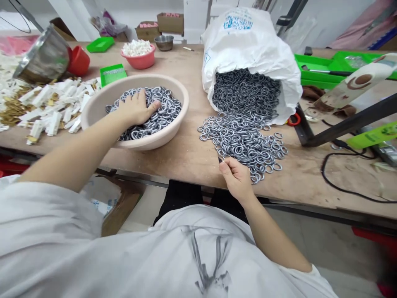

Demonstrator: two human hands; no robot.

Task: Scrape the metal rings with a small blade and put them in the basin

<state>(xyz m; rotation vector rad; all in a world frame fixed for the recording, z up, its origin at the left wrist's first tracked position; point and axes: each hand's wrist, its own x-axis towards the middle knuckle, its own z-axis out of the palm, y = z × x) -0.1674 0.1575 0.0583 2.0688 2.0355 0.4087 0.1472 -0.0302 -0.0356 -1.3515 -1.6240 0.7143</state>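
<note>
My left hand [138,109] lies palm down on the grey rings [167,107] inside a pale pink basin [149,143], its fingers spread and the thumb stuck out to the right. At the table's front edge my right hand [238,179] is closed in a pinch on a small thin object with a dark tip [220,159]; most of it is hidden by the fingers. Just beyond that hand spreads a loose pile of grey rings [245,140]. The pile spills from the mouth of a white sack [245,45] lying on its side.
White and gold pieces [56,107] cover the table's left, near a tilted steel bowl [43,54] and a red cup [79,61]. A pink bowl of white parts [141,60] stands behind the basin. On the right are a black metal bar [350,120] and a black cable [328,182].
</note>
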